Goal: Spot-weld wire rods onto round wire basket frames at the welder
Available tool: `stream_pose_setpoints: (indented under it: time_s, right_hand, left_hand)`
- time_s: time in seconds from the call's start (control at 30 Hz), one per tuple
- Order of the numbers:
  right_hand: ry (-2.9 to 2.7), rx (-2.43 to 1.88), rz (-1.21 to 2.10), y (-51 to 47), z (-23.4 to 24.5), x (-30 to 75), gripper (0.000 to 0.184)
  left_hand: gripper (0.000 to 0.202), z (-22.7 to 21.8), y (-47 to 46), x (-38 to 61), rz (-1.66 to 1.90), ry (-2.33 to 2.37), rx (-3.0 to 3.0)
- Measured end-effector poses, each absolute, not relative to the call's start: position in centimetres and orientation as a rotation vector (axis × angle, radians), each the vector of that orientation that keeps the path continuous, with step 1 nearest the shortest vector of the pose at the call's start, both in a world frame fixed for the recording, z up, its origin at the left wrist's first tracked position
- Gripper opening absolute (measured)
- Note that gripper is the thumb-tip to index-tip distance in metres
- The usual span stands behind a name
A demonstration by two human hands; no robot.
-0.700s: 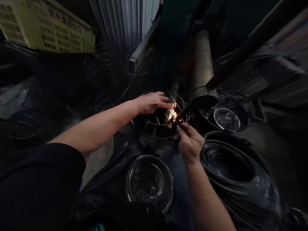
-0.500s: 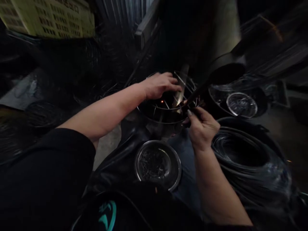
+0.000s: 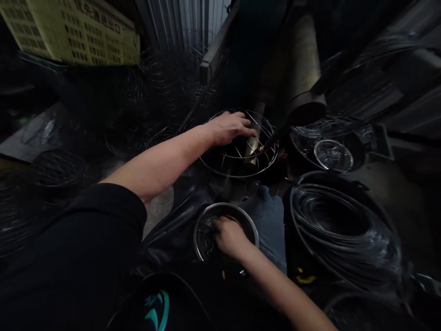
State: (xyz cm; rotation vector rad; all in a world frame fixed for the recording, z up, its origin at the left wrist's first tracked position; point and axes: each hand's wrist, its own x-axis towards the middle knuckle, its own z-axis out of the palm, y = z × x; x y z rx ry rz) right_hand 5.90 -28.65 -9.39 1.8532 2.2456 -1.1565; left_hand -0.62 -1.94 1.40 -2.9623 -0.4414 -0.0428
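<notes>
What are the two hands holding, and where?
The left hand rests on the wire frame's top rim. The right hand is inside the metal bowl; its grip cannot be told.

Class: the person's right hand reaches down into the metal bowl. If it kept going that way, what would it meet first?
Probably the small metal pieces lying in the metal bowl; the right hand looks nearly on them, though depth is unclear.

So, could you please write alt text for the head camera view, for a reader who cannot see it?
The left hand rests on a round wire frame, while the right hand reaches into a metal bowl of small dark pieces. A large coil of black wire lies to the right in a dim workshop.
</notes>
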Motion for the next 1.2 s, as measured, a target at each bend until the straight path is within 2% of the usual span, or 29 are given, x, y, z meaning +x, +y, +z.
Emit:
stream_pose_setpoints:
  time_s: [0.1, 0.3, 0.63, 0.73, 0.87, 0.93, 1.0, 1.1, 1.2]
  right_hand:
    - [2.057, 1.718, -1.179, -29.2, -10.2, 4.0, 0.037]
    - [1.971, 1.667, -1.161, -29.1, -10.5, 2.8, 0.04]
    - [1.984, 1.8, -1.163, -29.8, -8.4, 7.0, 0.033]
    - [2.056, 1.989, -1.414, -30.0, -7.7, 9.7, 0.027]
    - [2.176, 2.497, -1.873, -29.2, -6.3, 12.7, 0.02]
    - [2.324, 2.814, -1.795, -28.0, -5.1, 14.0, 0.019]
    - [2.492, 3.039, -1.561, -26.4, -3.8, 14.9, 0.016]
    - [2.665, 3.124, -1.183, -23.8, -2.4, 15.0, 0.012]
    - [2.771, 3.109, -0.982, -21.9, -2.4, 14.3, 0.012]
  left_hand:
    - [0.06, 1.5, -2.2, -0.7, -0.03, -0.461, -2.956]
    - [0.061, 1.3, -2.9, -0.9, -0.039, -0.548, -2.983]
    - [0.064, 0.2, -5.4, -2.5, -0.216, -0.793, -3.028]
    - [0.066, -0.2, -6.6, -3.2, -0.256, -0.894, -3.072]
    - [0.068, -0.4, -7.4, -3.6, -0.328, -0.95, -3.057]
    - [0.069, -0.3, -7.4, -3.6, -0.353, -0.933, -3.04]
    - [0.068, -0.2, -7.4, -3.5, -0.354, -0.916, -3.029]
    - [0.064, 0.1, -7.3, -3.3, -0.332, -0.905, -3.002]
    - [0.061, 0.3, -7.1, -3.0, -0.316, -0.898, -2.974]
